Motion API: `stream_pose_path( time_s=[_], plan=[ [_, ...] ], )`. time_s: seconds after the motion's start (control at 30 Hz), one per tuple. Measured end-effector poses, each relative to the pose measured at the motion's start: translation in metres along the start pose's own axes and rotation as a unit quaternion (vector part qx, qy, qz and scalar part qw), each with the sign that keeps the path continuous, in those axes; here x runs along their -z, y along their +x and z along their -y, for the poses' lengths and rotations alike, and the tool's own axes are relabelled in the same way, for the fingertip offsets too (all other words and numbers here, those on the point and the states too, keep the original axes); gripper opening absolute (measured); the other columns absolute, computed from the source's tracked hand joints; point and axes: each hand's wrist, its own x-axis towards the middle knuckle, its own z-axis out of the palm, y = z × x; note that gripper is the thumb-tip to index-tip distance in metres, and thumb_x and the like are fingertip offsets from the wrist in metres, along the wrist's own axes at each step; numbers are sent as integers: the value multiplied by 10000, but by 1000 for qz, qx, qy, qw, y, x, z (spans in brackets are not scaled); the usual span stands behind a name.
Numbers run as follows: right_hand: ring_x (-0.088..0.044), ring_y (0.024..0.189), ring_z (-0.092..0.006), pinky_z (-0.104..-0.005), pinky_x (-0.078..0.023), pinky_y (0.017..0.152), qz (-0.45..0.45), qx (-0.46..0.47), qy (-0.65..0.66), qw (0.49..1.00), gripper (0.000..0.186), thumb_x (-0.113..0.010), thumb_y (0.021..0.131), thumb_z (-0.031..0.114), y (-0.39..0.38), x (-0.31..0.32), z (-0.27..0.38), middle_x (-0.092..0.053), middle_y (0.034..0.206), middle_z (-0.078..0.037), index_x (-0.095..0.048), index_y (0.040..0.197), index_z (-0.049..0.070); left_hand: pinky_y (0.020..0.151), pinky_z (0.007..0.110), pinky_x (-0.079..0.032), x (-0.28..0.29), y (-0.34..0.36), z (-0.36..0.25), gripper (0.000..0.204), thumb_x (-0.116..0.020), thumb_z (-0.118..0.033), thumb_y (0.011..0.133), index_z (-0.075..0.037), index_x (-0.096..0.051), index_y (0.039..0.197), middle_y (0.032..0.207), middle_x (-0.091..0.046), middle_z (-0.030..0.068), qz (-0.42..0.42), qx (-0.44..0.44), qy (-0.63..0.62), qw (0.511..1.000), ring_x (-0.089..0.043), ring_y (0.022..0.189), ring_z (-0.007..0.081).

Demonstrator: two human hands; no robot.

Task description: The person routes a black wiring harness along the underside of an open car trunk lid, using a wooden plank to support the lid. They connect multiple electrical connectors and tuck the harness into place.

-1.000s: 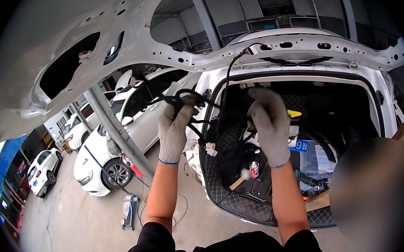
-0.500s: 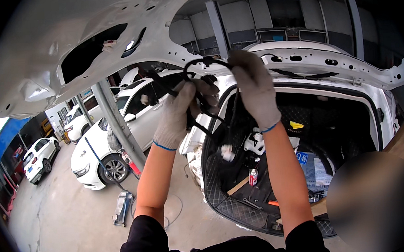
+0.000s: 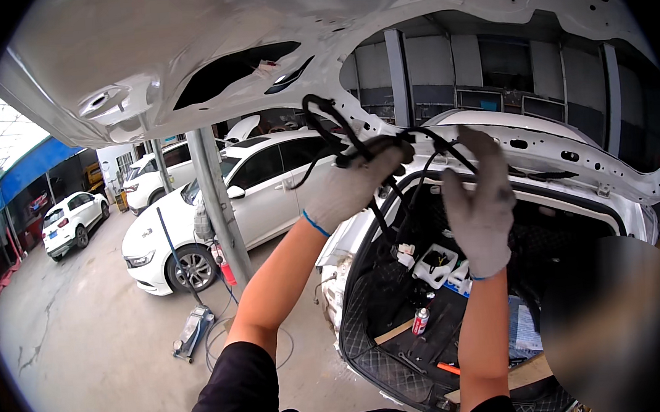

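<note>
at nine o'clock from the left hand [image 3: 355, 185], a parked white car [image 3: 268, 202] is seen. the black cable bundle [image 3: 378, 143] is gripped in that hand, the gloved fingers closed around it; a loop is held up toward eleven o'clock. toward five o'clock a strand is seen hanging, with a white connector [image 3: 405, 256] near its lower part; whether the two are joined cannot be told. between the hands a single stretch of the bundle is set aslant, its long axis laid from ten o'clock down to four. by the left hand the bulk is most nearly reached; from the right hand [image 3: 483, 203] it is found at ten o'clock. the right hand is spread, thumb and fingers parted, with the stretch led into their gap; whether it is touched there cannot be told, and its end is hidden. between four and five o'clock from that hand, part of the boot [image 3: 363, 299] is covered by a blurred round patch [image 3: 613, 316].
</note>
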Motion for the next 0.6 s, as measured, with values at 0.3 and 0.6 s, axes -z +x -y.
stream_pose_path(
  time_s=[0.3,0.6],
  plan=[
    [-694,932,-359,-414,-549,862,44,-136,-79,986,190,-579,967,102,-9,-24,-48,-723,1029,-169,-693,1107,45,818,351,-540,-2,3,6,362,-559,-175,926,-99,-665,1263,995,-728,109,20,-100,115,988,-671,828,218],
    [-497,708,-49,-213,-404,616,-215,-411,255,848,237,-517,1026,125,-14,-2,-95,-648,916,-19,-692,1154,31,952,337,-497,53,-16,22,448,-535,14,867,46,-568,1313,1300,-646,133,21,-31,-10,999,-640,1079,236]
  ],
)
